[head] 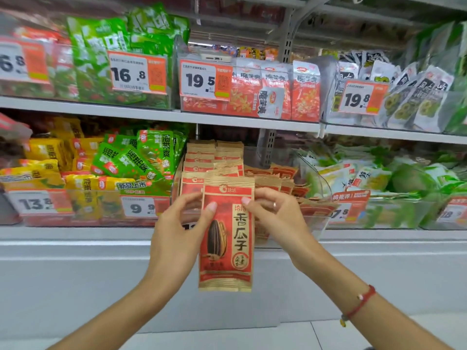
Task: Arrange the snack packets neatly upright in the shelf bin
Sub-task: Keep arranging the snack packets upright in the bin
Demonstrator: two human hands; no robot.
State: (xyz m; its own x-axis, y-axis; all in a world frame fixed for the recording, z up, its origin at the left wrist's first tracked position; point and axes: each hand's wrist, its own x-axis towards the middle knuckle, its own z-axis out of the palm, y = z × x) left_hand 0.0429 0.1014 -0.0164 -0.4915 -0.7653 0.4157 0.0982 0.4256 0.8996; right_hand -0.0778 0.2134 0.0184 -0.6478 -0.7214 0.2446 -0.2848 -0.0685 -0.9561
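Both hands on 香瓜子 packet [226,233]

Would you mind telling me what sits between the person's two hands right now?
In the head view, the upright sunflower seed packet sits between the left hand and right hand, both pinching its upper edges.

Bright, even light falls from above me; glare streaks the clear bin fronts [313,218], and the frame's edges blur and bend.

Red-and-tan striped packet [226,233], perhaps kraft-brown
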